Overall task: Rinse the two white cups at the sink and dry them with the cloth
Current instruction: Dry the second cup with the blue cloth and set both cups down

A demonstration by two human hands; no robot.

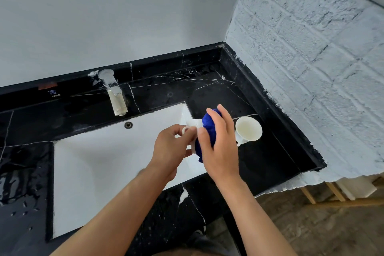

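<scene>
Hands work over black marble counter beside white brick wall.

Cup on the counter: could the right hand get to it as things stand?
Probably yes. The cup stands upright on the counter just beside the right hand, with nothing between them. But that hand is full of the blue cloth, so it would need to drop it first.

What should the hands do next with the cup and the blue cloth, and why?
Probably turn the held cup a little, so the blue cloth reaches a fresh side. The left hand grips it by its handle while the right hand presses the cloth against it.
</scene>
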